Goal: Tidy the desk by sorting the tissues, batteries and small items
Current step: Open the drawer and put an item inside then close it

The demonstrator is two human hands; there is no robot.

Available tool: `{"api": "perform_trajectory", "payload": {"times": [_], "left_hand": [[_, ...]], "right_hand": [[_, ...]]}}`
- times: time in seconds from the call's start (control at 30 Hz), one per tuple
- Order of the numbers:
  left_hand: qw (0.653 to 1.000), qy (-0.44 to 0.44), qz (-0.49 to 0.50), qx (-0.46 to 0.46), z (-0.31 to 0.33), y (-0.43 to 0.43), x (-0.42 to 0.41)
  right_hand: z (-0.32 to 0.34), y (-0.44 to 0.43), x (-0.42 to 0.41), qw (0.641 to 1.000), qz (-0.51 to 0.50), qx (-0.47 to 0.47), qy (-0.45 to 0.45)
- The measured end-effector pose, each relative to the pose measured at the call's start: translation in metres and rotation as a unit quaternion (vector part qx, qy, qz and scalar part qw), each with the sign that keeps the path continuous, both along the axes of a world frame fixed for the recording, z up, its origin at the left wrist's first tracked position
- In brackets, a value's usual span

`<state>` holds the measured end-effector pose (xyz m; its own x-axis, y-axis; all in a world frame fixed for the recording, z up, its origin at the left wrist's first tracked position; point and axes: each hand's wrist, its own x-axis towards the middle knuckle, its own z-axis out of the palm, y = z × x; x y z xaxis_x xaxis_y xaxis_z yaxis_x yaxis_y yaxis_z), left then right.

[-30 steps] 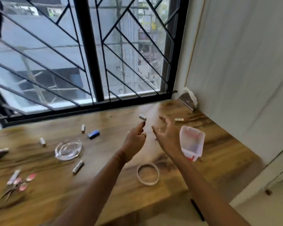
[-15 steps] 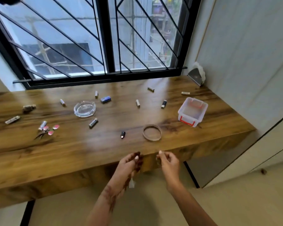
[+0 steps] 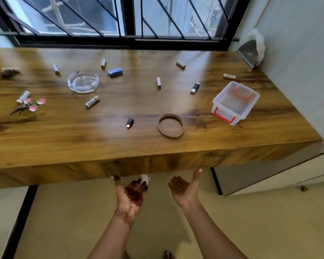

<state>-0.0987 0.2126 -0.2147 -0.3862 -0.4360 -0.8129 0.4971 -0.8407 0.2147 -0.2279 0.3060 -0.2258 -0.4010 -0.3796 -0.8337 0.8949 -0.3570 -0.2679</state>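
Both of my hands hang palm up below the wooden desk's front edge [image 3: 157, 163]. My left hand [image 3: 131, 193], marked with dark henna, has its fingers curled around a small white tissue scrap [image 3: 145, 178] at the fingertips. My right hand [image 3: 184, 187] is spread and holds nothing. Several batteries lie scattered on the desk, among them one [image 3: 91, 102] near the glass ashtray [image 3: 82, 82] and one [image 3: 158, 82] at mid desk. A clear plastic box [image 3: 234, 102] with red latches stands at the right. White tissue [image 3: 259, 45] sits in the far right corner.
On the desk lie a brown ring [image 3: 170, 125], a small black adapter [image 3: 129, 123], a blue object [image 3: 115, 71], a black-and-white stick [image 3: 195, 88] and pink-tipped items [image 3: 31, 105]. Barred window behind, wall and cabinet at the right, floor below.
My hands dropped from above the desk to below its front edge and turned palm up. The view pulled back and tilted down, so the whole desk top shows.
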Motion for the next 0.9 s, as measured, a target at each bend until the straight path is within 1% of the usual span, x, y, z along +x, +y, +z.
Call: {"api": "perform_trajectory", "payload": {"times": [0.07,0.23,0.3,0.4,0.5,0.63,0.8,0.87,0.9], "left_hand": [[0.999,0.01,0.02,-0.024,-0.005,-0.006,-0.007],[0.996,0.01,0.026,-0.081,-0.019,-0.015,-0.02],[0.996,0.018,0.026,-0.078,-0.025,-0.016,-0.02],[0.997,0.032,0.042,-0.061,-0.026,-0.015,-0.017],[0.996,0.046,0.048,-0.062,-0.017,-0.011,-0.016],[0.997,0.03,0.058,-0.052,-0.017,0.002,-0.006],[0.998,0.009,0.041,-0.045,-0.026,0.013,0.007],[0.998,0.0,0.015,-0.053,-0.024,0.016,0.011],[0.998,-0.011,-0.01,-0.063,-0.021,0.02,0.013]], "right_hand": [[-0.005,-0.005,-0.008,1.0,-0.005,-0.009,0.003],[-0.013,-0.019,-0.024,0.996,-0.021,-0.084,0.005],[-0.016,-0.023,-0.025,0.995,-0.037,-0.094,0.004],[-0.019,-0.021,-0.025,0.994,-0.034,-0.105,0.01],[-0.017,-0.017,-0.024,0.993,-0.032,-0.11,0.002],[-0.014,-0.003,-0.015,0.996,-0.03,-0.089,-0.007],[-0.016,0.016,-0.008,0.998,-0.019,-0.055,-0.01],[-0.015,0.02,-0.008,1.0,0.017,-0.013,0.019],[-0.011,0.024,-0.006,0.997,0.048,0.024,0.048]]}}
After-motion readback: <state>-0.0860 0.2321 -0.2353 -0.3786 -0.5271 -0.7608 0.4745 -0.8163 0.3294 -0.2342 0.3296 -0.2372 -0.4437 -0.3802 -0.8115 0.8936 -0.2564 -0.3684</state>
